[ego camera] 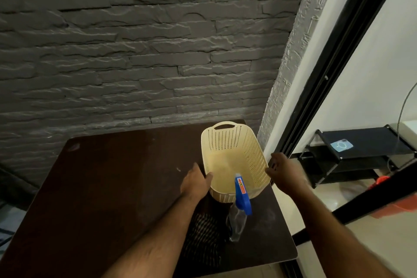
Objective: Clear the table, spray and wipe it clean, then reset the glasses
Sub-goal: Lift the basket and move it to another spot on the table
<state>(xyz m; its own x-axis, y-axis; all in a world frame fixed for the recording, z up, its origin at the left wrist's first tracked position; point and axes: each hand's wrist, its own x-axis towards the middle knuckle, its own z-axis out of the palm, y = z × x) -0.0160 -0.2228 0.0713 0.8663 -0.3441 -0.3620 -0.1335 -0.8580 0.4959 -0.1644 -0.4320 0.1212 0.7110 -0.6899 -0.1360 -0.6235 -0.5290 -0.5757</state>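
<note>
A cream perforated plastic basket (232,156) stands on the dark brown table (108,187) near its right edge, and nothing shows inside it. My left hand (195,183) grips the basket's left rim. My right hand (284,171) holds the right rim, fingers curled at its edge. A clear spray bottle (237,221) with a blue trigger head stands just in front of the basket, between my forearms. A dark patterned cloth (203,230) lies on the table under my left forearm. No glasses are in view.
A dark stone-pattern wall (135,52) rises right behind the table. To the right runs a black door frame (327,83), and beyond it a low black shelf unit (361,151) carries a phone. Light floor shows at lower right.
</note>
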